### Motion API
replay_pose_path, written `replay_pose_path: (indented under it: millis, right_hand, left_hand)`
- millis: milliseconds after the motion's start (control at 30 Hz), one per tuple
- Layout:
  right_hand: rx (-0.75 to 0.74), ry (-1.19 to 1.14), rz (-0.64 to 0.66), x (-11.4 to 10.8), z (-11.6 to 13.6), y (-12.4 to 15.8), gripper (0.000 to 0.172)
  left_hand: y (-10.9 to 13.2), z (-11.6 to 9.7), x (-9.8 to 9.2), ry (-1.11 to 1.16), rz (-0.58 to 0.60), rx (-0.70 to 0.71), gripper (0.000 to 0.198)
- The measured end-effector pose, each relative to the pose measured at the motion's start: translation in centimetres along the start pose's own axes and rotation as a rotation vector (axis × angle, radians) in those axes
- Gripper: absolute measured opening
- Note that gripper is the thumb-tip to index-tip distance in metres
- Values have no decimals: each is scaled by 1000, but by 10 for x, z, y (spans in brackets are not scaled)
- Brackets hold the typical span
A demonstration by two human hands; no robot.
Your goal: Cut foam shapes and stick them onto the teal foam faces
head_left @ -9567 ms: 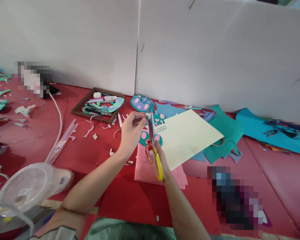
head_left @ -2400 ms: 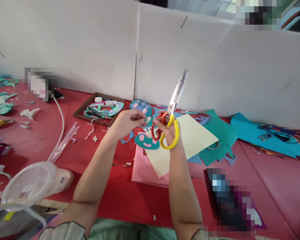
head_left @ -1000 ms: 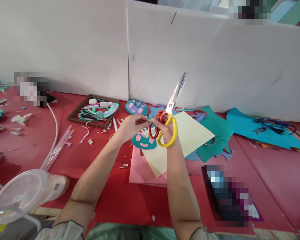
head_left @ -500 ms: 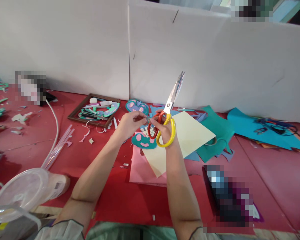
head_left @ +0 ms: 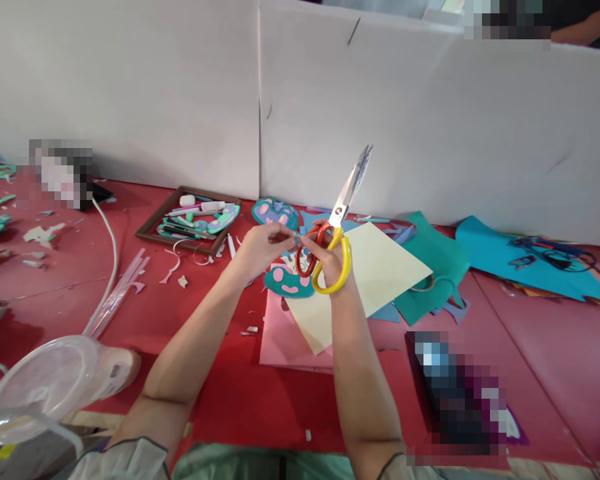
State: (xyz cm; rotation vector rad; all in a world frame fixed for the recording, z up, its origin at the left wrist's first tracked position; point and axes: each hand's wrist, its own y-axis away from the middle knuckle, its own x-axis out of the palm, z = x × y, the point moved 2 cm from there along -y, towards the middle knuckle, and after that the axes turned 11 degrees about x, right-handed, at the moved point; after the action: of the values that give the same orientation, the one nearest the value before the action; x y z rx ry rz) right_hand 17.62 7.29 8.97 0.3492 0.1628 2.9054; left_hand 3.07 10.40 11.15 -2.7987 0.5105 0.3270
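Observation:
My right hand [head_left: 332, 259] has scissors [head_left: 339, 212] with one red and one yellow handle loop, the blades pointing up and away. Its thumb and fingertips meet those of my left hand [head_left: 259, 252], which is closed in a pinch. Between the fingertips is a tiny greyish-blue bit [head_left: 297, 239], too small to name. Below the hands lies a teal paper cutout [head_left: 286, 283] with pink patches. Under it are a cream sheet [head_left: 390, 267] and a pink sheet [head_left: 275, 340]. Another blue and pink cutout [head_left: 275, 213] lies behind my left hand.
A brown frame [head_left: 147, 227] holds pens and cutters at the left. Clear straws [head_left: 123, 287] and a lidded plastic tub [head_left: 45, 380] are nearer. Green paper [head_left: 430, 260] and blue paper [head_left: 510, 260] with a cable lie right. A white partition [head_left: 430, 127] stands behind the red table [head_left: 240, 400].
Both hands stay nearly still, fingertips together, and the scissors keep their pose. The view has shifted very slightly. Behind the partition, a person's arm now shows at the top right.

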Motion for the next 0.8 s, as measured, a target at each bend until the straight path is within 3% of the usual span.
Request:
replay_pose_path:
  millis: [800]
  right_hand:
    - [-12,-7,-5,-1,1,1,42]
  left_hand:
    - [3,-1,-1,-40,-16,46,17]
